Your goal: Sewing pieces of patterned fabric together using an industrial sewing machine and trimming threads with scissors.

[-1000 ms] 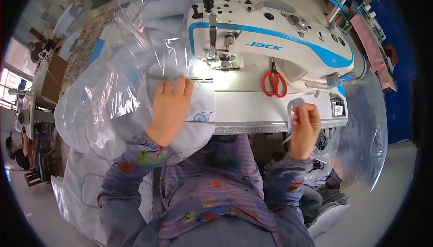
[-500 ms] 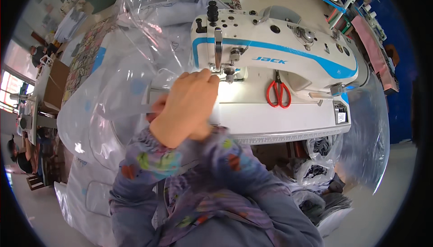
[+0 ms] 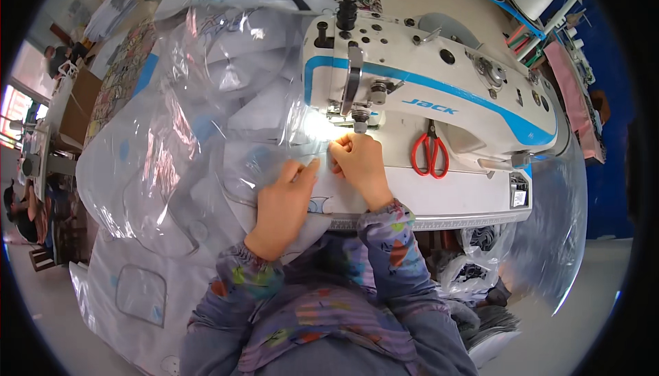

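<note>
The picture is bright and mostly sharp. A small lamp on the sewing machine makes a very white, washed-out spot just under the needle. The clear plastic sheet shines with white streaks of glare. Daylight comes in from a window at the far left. The round edges are black, and straight lines bend there.

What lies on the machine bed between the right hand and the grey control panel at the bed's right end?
In the head view, red-handled scissors lie between the right hand and the control panel; otherwise bare white bed.
</note>
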`<action>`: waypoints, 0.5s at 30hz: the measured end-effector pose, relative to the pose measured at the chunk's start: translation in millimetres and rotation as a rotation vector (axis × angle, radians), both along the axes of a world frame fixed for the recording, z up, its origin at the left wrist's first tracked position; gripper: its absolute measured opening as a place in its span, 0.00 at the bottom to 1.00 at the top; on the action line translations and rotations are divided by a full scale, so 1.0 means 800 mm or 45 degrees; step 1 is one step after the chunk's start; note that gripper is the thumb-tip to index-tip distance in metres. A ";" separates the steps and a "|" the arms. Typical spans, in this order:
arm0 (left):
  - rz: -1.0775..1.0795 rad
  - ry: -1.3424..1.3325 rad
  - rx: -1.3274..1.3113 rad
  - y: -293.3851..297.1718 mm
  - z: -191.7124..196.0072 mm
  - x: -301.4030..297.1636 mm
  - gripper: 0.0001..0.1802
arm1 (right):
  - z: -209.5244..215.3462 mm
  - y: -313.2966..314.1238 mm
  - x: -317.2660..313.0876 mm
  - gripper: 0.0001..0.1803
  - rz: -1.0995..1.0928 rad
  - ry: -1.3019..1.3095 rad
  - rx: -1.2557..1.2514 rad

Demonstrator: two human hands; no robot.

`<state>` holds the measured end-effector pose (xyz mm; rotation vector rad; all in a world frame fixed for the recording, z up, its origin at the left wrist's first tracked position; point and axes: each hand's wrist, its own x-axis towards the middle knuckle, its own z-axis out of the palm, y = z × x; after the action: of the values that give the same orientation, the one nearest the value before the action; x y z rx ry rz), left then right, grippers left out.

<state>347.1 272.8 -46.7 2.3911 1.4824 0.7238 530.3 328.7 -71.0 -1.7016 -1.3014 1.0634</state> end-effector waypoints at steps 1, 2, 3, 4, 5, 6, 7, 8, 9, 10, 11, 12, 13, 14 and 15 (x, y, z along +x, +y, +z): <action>-0.024 0.047 0.085 0.004 0.005 0.001 0.20 | -0.002 0.001 -0.001 0.17 0.012 -0.043 0.030; -0.050 0.096 0.164 0.006 0.010 0.002 0.20 | -0.004 0.003 -0.002 0.17 0.015 -0.085 0.052; -0.087 0.145 0.275 0.009 0.013 0.004 0.20 | -0.007 0.005 -0.004 0.16 0.010 -0.111 0.053; -0.125 0.191 0.387 0.012 0.015 0.007 0.21 | -0.009 0.008 -0.007 0.14 -0.001 -0.140 0.054; -0.146 0.269 0.410 0.013 0.016 0.009 0.22 | -0.010 0.010 -0.009 0.13 -0.006 -0.165 0.068; -0.194 0.279 0.375 0.013 0.015 0.011 0.23 | -0.011 0.012 -0.010 0.12 -0.003 -0.191 0.062; -0.226 0.321 0.245 0.012 0.013 0.014 0.24 | -0.011 0.012 -0.010 0.12 0.007 -0.210 0.063; -0.254 0.409 0.042 0.009 0.010 0.016 0.24 | -0.009 0.011 -0.009 0.12 0.019 -0.229 0.065; -0.240 0.293 0.071 0.005 0.007 0.017 0.26 | -0.008 0.009 -0.007 0.12 -0.010 -0.160 0.043; -0.226 0.226 0.032 0.001 0.005 0.019 0.28 | -0.005 0.006 -0.004 0.12 -0.042 -0.089 0.024; -0.214 0.179 -0.050 -0.003 0.003 0.021 0.30 | -0.003 0.003 -0.002 0.12 -0.060 -0.006 0.014; -0.194 0.171 0.037 -0.007 0.001 0.023 0.31 | 0.000 -0.002 0.003 0.11 -0.086 -0.008 -0.011; -0.169 0.181 0.079 -0.011 0.000 0.026 0.32 | 0.001 -0.008 0.008 0.11 -0.093 -0.001 -0.027; -0.164 0.194 0.129 -0.011 -0.001 0.027 0.33 | 0.001 -0.012 0.011 0.10 -0.101 0.004 -0.042; -0.130 0.187 0.124 -0.011 -0.001 0.029 0.33 | 0.001 -0.015 0.014 0.09 -0.047 -0.147 0.118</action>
<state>370.6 263.7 -47.5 2.6227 1.3951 0.6226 541.3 316.5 -70.3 -1.7321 -1.3646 0.8813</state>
